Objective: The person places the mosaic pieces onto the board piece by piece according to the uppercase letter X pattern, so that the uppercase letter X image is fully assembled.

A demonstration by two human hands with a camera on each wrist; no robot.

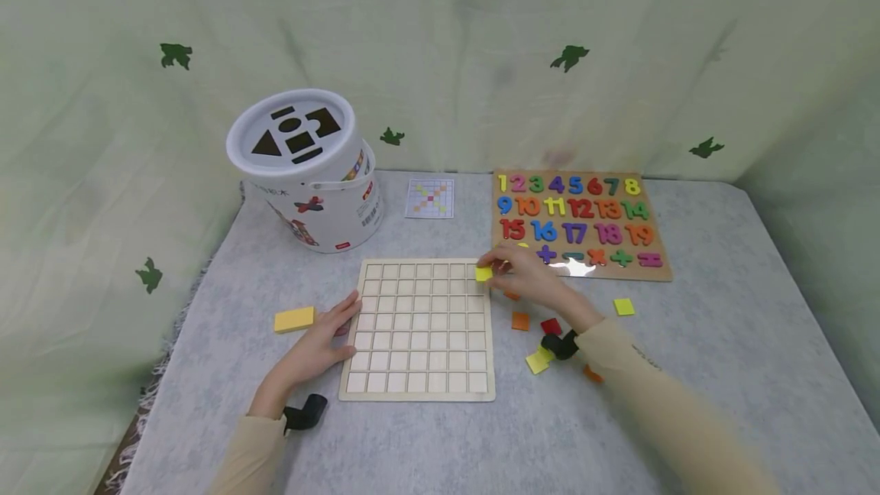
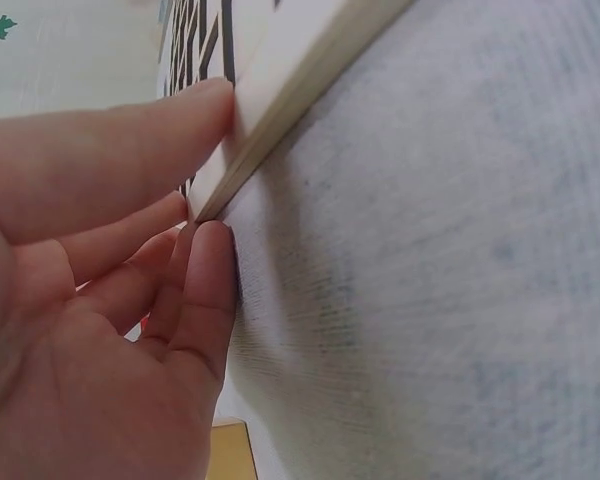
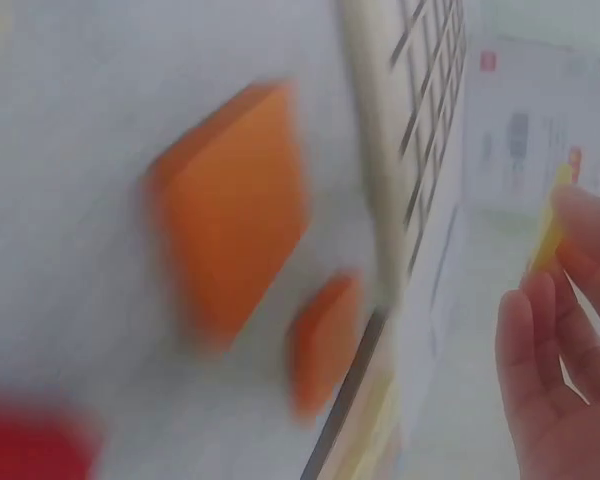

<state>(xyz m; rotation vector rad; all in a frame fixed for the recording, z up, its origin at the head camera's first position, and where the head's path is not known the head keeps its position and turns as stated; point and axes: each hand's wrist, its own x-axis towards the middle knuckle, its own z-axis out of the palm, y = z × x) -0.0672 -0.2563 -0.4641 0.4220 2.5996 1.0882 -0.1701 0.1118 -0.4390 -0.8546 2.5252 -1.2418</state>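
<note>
A square wooden grid board [image 1: 416, 396] lies flat on the table between the hands. My left hand [image 1: 316, 346] rests along its left edge, the thumb and fairly straight fingers touching the rim. In the left wrist view the thumb [image 2: 120, 165] presses on the wooden edge. Over the board's top right corner cell, my right hand [image 1: 525, 275] pinches a yellow square tile [image 1: 483, 273] between thumb and fingers. The right wrist view shows that yellow tile [image 3: 552, 225] edge-on, raised above the board.
Orange tiles [image 1: 520, 321], a red tile [image 1: 551, 326] and yellow tiles [image 1: 538, 361] lie right of the board; another yellow tile [image 1: 623, 307] sits farther right. Behind are a number puzzle [image 1: 660, 269], a pattern card [image 1: 429, 208] and a white bucket [image 1: 323, 212]. A yellow block [image 1: 294, 320] lies left.
</note>
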